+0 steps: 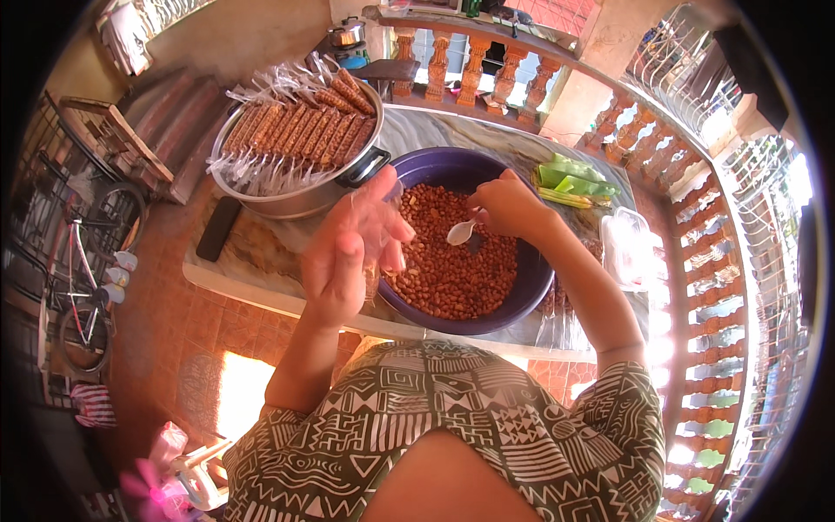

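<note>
A purple basin [532,287] holds a layer of reddish-brown peanuts [448,278]. Over its right half, my right hand [507,205] is closed around a small white plastic spoon [461,231], whose bowl hangs just above the peanuts. My left hand [344,252] is raised at the basin's left rim, its fingers curled about a narrow clear plastic bag [372,277]. Motion and glare blur those fingers, and how full the bag is cannot be made out. Behind that hand, a large metal pot [287,205] is heaped with slim, filled clear packets [296,130].
All this stands on a marble-patterned table [248,252]. Green leaves [574,181] lie behind the basin; a clear plastic container [626,248] and filled packets sit right of it. A dark flat object [218,228] rests by the pot. A balustrade [474,70] curves behind; a bicycle [83,270] stands left.
</note>
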